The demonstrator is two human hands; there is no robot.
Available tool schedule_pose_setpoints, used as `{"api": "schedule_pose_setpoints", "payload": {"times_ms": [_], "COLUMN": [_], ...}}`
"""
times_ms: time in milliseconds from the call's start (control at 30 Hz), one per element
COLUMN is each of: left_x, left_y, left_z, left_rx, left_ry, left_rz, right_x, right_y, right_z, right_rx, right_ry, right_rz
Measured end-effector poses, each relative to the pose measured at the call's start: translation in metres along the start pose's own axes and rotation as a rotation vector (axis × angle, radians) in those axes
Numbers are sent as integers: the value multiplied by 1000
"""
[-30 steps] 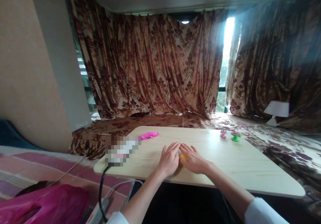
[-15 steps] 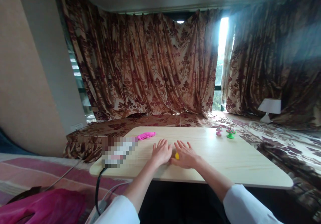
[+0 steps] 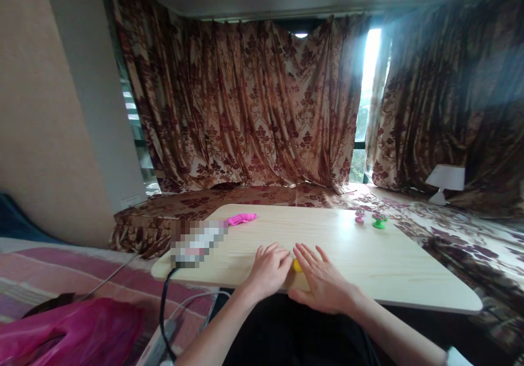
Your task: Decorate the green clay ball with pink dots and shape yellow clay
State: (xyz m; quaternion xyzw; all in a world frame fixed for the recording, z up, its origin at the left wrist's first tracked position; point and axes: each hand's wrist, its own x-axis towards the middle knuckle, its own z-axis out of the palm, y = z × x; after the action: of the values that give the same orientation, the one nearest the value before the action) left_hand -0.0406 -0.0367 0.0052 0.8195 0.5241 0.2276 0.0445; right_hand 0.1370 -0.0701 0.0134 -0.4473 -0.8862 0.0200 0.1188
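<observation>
We see a small yellow piece (image 3: 297, 265) near the close edge of the table (image 3: 421, 278), in the gap between the two hands. It sits right against the right hand's index finger as we look down on it, partly hidden by that hand, so we cannot make out its whole shape. The right hand (image 3: 323, 281) is open, palm down, its fingers stretched forward and its thumb held apart; it covers part of the yellow piece, though we cannot tell how firmly it presses. The left hand (image 3: 269, 270) is also palm down and unclenched, fingers slightly bent, just beside the piece on its left; whether it touches it, or has anything under its palm, we cannot tell.

Farther out, we find a bright pink lump (image 3: 242, 219) near the table's far left, beside a pixelated object (image 3: 200, 245) with a black cable (image 3: 164, 306). Toward the far right stand a small pink item (image 3: 359, 217) and a green-based one (image 3: 380, 222), near each other. Beyond the table we see a white lamp (image 3: 446, 177) and patterned curtains (image 3: 254, 104).
</observation>
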Motion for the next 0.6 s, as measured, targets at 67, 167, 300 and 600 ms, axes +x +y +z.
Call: {"api": "schedule_pose_setpoints", "payload": {"times_ms": [67, 167, 300, 600], "left_x": [-3, -1, -2, -8], "left_y": [-1, -14, -35, -36], "left_z": [-1, -1, 2, 8], "left_rx": [20, 103, 187, 240], "left_ry": [3, 67, 114, 110], "left_rz": [0, -71, -131, -150], "right_x": [29, 49, 2, -2], "right_y": [6, 8, -7, -11], "right_z": [0, 0, 1, 6], "right_rx": [-5, -13, -12, -17], "right_ry": [-8, -38, -3, -13], "right_rz": [65, 143, 44, 92]}}
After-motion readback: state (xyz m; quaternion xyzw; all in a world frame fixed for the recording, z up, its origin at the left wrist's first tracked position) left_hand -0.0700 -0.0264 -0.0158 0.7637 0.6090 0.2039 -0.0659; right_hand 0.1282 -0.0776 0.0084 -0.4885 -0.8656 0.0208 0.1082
